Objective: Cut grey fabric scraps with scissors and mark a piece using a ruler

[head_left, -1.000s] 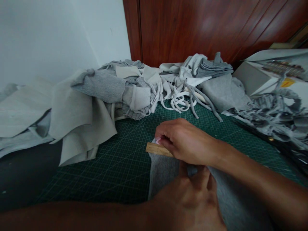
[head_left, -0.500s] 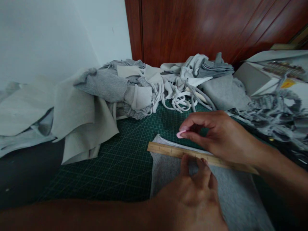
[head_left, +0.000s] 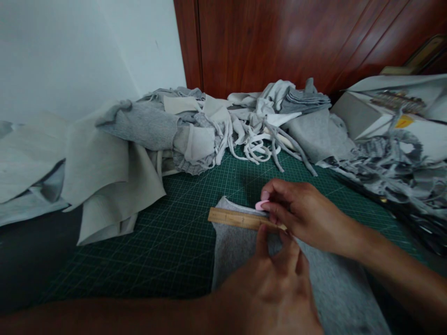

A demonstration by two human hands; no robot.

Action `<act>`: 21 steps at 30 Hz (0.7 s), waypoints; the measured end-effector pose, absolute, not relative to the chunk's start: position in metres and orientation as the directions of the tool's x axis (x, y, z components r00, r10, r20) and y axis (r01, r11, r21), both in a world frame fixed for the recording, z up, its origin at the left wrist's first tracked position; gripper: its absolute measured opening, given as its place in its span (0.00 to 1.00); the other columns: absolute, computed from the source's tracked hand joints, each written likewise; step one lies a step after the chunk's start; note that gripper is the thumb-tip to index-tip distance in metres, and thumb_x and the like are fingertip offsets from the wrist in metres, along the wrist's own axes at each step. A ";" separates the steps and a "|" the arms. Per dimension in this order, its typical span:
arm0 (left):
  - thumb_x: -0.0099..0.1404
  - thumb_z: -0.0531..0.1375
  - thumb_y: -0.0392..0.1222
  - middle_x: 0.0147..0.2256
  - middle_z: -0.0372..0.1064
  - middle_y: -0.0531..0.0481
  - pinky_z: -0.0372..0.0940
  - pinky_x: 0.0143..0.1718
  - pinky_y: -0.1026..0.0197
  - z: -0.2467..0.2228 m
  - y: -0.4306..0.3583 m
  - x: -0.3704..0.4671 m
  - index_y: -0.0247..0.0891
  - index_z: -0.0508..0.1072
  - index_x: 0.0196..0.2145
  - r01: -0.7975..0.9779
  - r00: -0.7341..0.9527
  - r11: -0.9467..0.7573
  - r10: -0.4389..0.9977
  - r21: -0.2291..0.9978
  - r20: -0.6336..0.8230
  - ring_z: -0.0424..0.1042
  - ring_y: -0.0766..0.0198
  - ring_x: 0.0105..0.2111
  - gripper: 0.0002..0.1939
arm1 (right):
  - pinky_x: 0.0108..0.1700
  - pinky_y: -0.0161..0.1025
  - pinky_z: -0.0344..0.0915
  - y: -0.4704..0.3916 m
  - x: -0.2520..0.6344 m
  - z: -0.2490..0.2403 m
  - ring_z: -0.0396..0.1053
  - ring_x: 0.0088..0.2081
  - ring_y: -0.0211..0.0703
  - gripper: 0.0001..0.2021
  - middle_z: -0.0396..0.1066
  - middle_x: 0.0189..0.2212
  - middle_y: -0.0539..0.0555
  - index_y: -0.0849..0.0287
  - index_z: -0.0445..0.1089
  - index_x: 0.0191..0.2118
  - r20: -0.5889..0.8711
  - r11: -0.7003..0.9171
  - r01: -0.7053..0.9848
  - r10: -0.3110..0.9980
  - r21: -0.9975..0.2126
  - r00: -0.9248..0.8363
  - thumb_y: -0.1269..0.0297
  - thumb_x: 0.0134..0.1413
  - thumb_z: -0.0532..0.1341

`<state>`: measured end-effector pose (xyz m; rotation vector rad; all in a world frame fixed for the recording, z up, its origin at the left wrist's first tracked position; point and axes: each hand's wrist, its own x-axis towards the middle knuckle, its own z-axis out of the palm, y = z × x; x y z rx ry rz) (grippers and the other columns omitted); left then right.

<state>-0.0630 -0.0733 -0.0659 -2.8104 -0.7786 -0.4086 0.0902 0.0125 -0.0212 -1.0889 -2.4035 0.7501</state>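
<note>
A piece of grey knit fabric lies on the green cutting mat, with a wooden ruler across it near the far edge. My left hand presses the ruler down with its fingertips, fingers apart. Between thumb and forefinger, my right hand pinches a pink piece of tailor's chalk. The chalk is just beyond the ruler, by the fabric's far edge; whether it touches the cloth I cannot tell. My right hand hides the ruler's right part.
The green cutting mat has a printed grid. Heaped grey and white cloth pieces and strips line the back and left. At the right are a white box and gathered dark-and-light grey material. A reddish wooden panel rises behind.
My right hand has come down toward the ruler and fabric with the chalk. My left hand stays on the ruler. The whole view has shifted slightly.
</note>
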 end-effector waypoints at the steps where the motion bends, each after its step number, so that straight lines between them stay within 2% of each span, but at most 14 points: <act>1: 0.74 0.54 0.46 0.55 0.77 0.34 0.67 0.61 0.38 -0.068 -0.073 -0.063 0.32 0.82 0.50 0.523 0.826 -0.844 0.467 -0.120 0.316 0.68 0.40 0.62 0.21 | 0.28 0.34 0.62 0.010 0.089 -0.020 0.70 0.25 0.37 0.04 0.72 0.25 0.47 0.56 0.66 0.40 0.103 0.508 0.548 0.789 -0.664 -0.606 0.71 0.70 0.59; 5: 0.76 0.52 0.44 0.56 0.76 0.37 0.61 0.66 0.35 -0.074 -0.075 -0.063 0.35 0.81 0.54 0.526 0.822 -0.839 0.458 -0.143 0.338 0.68 0.45 0.61 0.21 | 0.27 0.33 0.67 -0.002 0.083 -0.015 0.74 0.26 0.37 0.04 0.77 0.29 0.47 0.54 0.62 0.42 0.025 0.332 0.463 0.832 -0.822 -0.554 0.67 0.74 0.57; 9: 0.76 0.52 0.44 0.55 0.77 0.37 0.61 0.66 0.35 -0.075 -0.077 -0.064 0.33 0.80 0.53 0.539 0.814 -0.832 0.474 -0.132 0.334 0.69 0.44 0.61 0.20 | 0.31 0.34 0.69 -0.005 0.082 -0.021 0.75 0.29 0.37 0.06 0.80 0.32 0.49 0.54 0.63 0.41 -0.031 0.231 0.411 0.842 -0.882 -0.539 0.62 0.74 0.58; 15: 0.76 0.54 0.48 0.59 0.74 0.36 0.57 0.69 0.35 -0.078 -0.076 -0.064 0.33 0.79 0.55 0.530 0.827 -0.836 0.472 -0.141 0.305 0.65 0.41 0.66 0.21 | 0.35 0.39 0.69 0.000 0.086 -0.028 0.76 0.36 0.44 0.05 0.79 0.36 0.52 0.54 0.65 0.41 -0.015 0.264 0.494 0.871 -0.828 -0.491 0.62 0.73 0.58; 21: 0.76 0.53 0.45 0.56 0.76 0.35 0.60 0.67 0.34 -0.073 -0.076 -0.064 0.31 0.81 0.51 0.529 0.817 -0.841 0.470 -0.109 0.334 0.67 0.41 0.63 0.21 | 0.33 0.39 0.64 -0.001 0.085 -0.024 0.72 0.32 0.42 0.04 0.76 0.33 0.50 0.54 0.65 0.41 0.027 0.352 0.546 0.857 -0.760 -0.515 0.66 0.72 0.57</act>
